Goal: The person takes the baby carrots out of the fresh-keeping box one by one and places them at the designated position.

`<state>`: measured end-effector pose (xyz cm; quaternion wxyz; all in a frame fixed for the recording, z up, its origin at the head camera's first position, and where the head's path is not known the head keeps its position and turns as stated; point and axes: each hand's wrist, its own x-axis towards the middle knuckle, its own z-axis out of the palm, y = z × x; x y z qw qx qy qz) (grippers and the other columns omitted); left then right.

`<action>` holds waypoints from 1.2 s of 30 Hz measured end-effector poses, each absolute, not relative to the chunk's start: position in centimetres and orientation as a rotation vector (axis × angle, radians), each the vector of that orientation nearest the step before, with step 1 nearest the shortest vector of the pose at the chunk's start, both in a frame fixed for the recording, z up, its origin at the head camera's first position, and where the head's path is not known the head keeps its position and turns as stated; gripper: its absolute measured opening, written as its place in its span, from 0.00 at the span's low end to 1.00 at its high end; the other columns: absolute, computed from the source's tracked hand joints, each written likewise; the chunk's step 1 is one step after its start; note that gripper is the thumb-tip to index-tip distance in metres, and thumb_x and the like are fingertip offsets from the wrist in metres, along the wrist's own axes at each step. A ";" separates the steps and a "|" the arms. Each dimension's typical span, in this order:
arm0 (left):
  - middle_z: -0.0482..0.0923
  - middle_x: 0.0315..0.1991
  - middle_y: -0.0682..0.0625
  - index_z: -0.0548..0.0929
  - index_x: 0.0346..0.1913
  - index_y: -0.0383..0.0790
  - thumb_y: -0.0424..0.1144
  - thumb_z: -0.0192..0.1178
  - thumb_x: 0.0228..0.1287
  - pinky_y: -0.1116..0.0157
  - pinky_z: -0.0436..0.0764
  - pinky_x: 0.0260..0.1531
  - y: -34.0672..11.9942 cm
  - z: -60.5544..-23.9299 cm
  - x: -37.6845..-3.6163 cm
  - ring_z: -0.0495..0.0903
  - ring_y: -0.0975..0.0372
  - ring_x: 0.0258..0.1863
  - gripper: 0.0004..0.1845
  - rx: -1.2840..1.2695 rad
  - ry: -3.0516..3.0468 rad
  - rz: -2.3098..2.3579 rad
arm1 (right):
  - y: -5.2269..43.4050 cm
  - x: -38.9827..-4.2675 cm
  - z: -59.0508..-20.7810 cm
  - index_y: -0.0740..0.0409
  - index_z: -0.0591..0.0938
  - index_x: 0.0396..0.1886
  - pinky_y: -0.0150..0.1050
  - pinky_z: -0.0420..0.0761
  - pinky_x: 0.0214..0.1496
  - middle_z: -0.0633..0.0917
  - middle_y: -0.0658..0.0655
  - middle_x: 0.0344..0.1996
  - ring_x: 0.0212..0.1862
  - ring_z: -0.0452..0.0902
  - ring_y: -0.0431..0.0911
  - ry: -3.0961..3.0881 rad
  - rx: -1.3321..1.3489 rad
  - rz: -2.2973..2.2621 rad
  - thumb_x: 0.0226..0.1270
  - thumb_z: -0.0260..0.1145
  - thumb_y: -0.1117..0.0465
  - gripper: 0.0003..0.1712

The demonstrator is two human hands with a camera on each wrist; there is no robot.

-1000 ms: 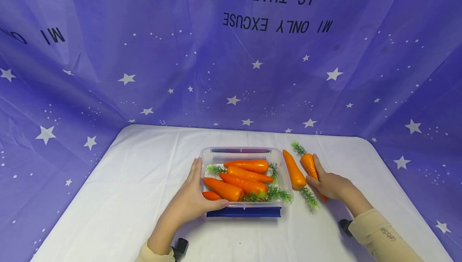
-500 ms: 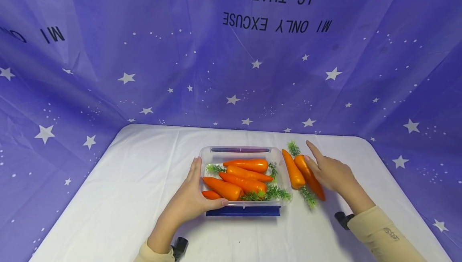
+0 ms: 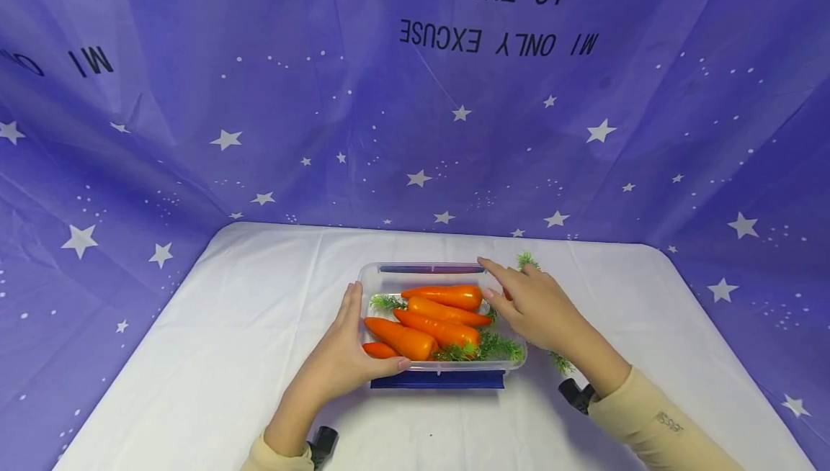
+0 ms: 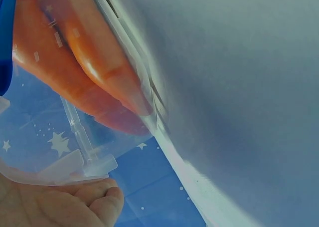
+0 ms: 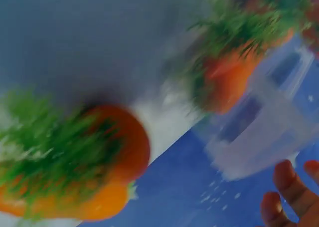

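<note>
On the purple backdrop point(image 3: 402, 140) facing you, black lettering stands upside down: "MI ONLY EXCUSE", with "IS THAT" above it in the head view. Further to your left, "MI" recurs beside a cut-off "ON". Your right sleeve point(image 3: 661, 420) bears small dark lettering, not reliably legible.

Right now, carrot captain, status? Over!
Left grip holds clear plastic box. Shiny orange carrots inside. Right grip empty; in head view, mostly hides orange carrots outside.
</note>
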<state>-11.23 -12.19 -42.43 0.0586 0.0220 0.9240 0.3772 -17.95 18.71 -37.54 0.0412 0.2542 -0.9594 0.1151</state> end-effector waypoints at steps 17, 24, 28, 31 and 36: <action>0.30 0.77 0.52 0.31 0.75 0.55 0.78 0.65 0.30 0.46 0.59 0.68 -12.2 -42.2 -11.2 0.46 0.54 0.75 0.73 0.061 2.792 1.137 | 15.2 -17.3 -38.4 0.20 0.54 0.70 0.60 0.65 0.65 0.76 0.43 0.62 0.58 0.74 0.50 -3.099 1.054 0.360 0.66 0.49 0.32 0.33; 0.30 0.77 0.53 0.31 0.75 0.55 0.78 0.64 0.30 0.46 0.59 0.68 -12.2 -42.3 -11.2 0.47 0.54 0.75 0.73 0.057 2.785 1.135 | 14.7 -17.6 -38.6 0.30 0.58 0.72 0.57 0.68 0.65 0.77 0.45 0.61 0.59 0.75 0.48 -3.169 1.125 0.344 0.67 0.46 0.31 0.35; 0.30 0.77 0.53 0.30 0.75 0.55 0.78 0.65 0.30 0.47 0.59 0.69 -12.2 -42.3 -11.2 0.46 0.54 0.75 0.74 0.062 2.788 1.138 | 14.5 -17.7 -38.7 0.28 0.56 0.72 0.50 0.77 0.53 0.81 0.47 0.56 0.44 0.81 0.45 -3.193 1.180 0.367 0.67 0.47 0.32 0.35; 0.30 0.77 0.53 0.30 0.75 0.55 0.78 0.65 0.30 0.48 0.58 0.70 -12.2 -42.3 -11.2 0.46 0.55 0.75 0.74 0.069 2.794 1.140 | 14.5 -17.7 -38.8 0.24 0.52 0.72 0.43 0.78 0.43 0.82 0.46 0.52 0.32 0.77 0.40 -3.195 1.237 0.406 0.68 0.47 0.33 0.34; 0.31 0.77 0.51 0.30 0.74 0.55 0.78 0.64 0.30 0.48 0.58 0.69 -12.3 -42.4 -11.2 0.46 0.56 0.75 0.73 0.074 2.797 1.143 | 14.3 -17.7 -38.8 0.25 0.53 0.72 0.45 0.78 0.45 0.83 0.45 0.50 0.33 0.76 0.39 -3.222 1.268 0.456 0.67 0.45 0.31 0.35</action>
